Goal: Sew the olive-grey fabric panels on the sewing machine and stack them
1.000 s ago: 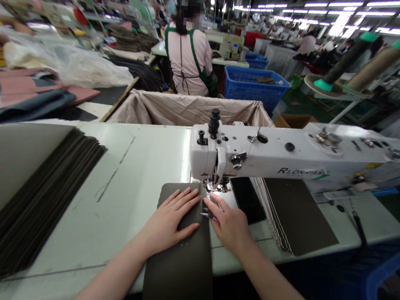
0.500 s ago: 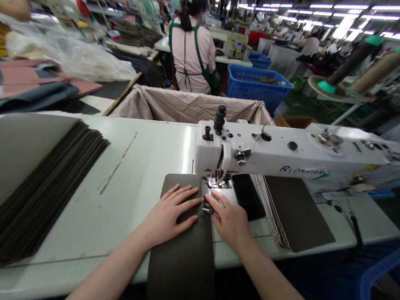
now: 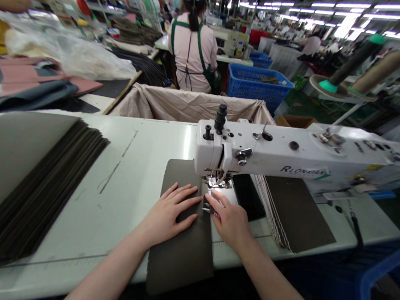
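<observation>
Sliding away from the person since the frame half a second ago, the dark olive panel [image 3: 180, 264] now reaches farther across the worktable [image 3: 143, 164], its far end lying just left of the machine head, while both hands keep nearly the same places. Its right edge runs close by the presser foot [image 3: 219, 183] of the white sewing machine [image 3: 265, 148], and its near end hangs past the table's front edge. The left hand [image 3: 170, 214] lies flat on the panel, fingers spread and grasping nothing. The right hand [image 3: 232, 219] is curled around small thread snips [image 3: 207, 209] (only the blades and a bit of the handle show), the blades pointing left over the panel's right edge; its fingertips are near the presser foot.

Right of that hand lies a dark flat slab [image 3: 248, 197], with a stack of olive pieces [image 3: 298, 215] just beyond it. A taller stack of dark panels [image 3: 23, 145] sits at the table's left end. Behind the table, a co-worker [image 3: 193, 52] in green apron straps sits facing away, beside a blue crate [image 3: 257, 85].
</observation>
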Motion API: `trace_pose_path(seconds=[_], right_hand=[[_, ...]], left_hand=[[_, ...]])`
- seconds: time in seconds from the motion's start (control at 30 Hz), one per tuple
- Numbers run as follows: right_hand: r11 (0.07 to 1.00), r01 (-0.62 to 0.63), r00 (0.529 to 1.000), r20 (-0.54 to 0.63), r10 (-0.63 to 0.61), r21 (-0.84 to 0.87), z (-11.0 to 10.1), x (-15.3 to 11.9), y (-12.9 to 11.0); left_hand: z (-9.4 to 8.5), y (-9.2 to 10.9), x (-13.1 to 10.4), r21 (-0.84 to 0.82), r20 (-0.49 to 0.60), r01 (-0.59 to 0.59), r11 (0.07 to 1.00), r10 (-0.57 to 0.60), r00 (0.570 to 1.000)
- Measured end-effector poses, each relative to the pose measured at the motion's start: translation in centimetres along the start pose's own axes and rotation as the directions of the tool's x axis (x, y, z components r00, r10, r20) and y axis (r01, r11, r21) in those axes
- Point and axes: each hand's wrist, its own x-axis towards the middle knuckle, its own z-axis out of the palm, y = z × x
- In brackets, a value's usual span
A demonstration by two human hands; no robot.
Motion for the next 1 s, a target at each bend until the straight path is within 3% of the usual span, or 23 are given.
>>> trace_pose_path(seconds=[1.0], right_hand=[[1.0,-0.002,1.0,-0.002,0.002,-0.002,0.28,0.08,0.13]], left_hand=[[0.73,-0.46,-0.03,-0.008,-0.049,0.034,0.999,-0.035,0.998]])
